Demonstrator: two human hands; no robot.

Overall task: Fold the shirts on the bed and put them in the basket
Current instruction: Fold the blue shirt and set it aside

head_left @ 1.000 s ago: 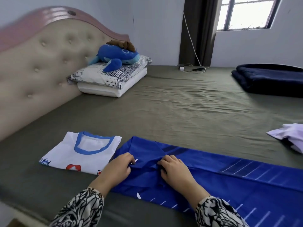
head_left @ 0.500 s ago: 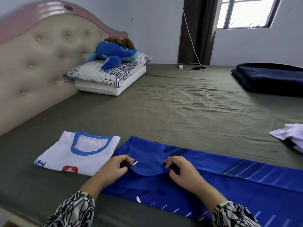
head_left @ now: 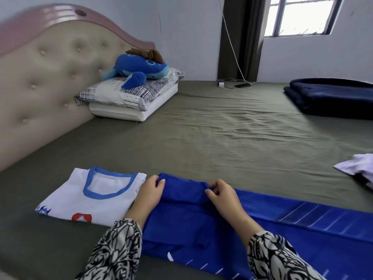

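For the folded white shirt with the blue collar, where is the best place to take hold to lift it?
Judging by its pose, grip the folded white shirt at its two side edges, coming from the near bed edge. It lies flat as a compact rectangle, collar facing away, so lifting both sides should keep the fold intact.

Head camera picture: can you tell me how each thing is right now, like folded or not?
blue shirt: half-folded, collar end gripped
left hand: gripping shirt's edge
right hand: pinching shirt's edge
white shirt: folded flat
dark blue blanket: folded
pillows: stacked, plush toy on top
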